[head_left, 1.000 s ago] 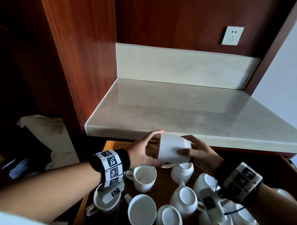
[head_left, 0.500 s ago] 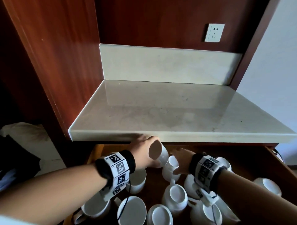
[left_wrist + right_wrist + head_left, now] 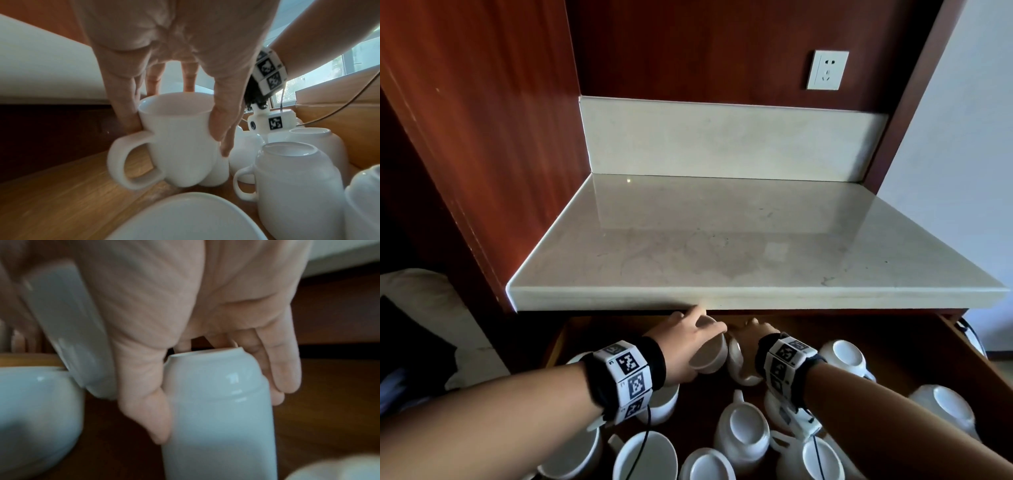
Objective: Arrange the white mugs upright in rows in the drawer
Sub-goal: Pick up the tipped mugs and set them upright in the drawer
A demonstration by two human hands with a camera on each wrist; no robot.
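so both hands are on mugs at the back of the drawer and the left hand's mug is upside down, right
Not quite: the left hand grips its mug upright, open rim up and handle to the side, as the left wrist view shows. The rest holds: the right hand grips an upside-down mug, and both are at the back of the drawer.

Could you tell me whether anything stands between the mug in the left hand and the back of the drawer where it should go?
Nothing visible does. The left hand grips the upright mug from above, and bare drawer floor lies behind and left of it. Another mug stands close on its right.
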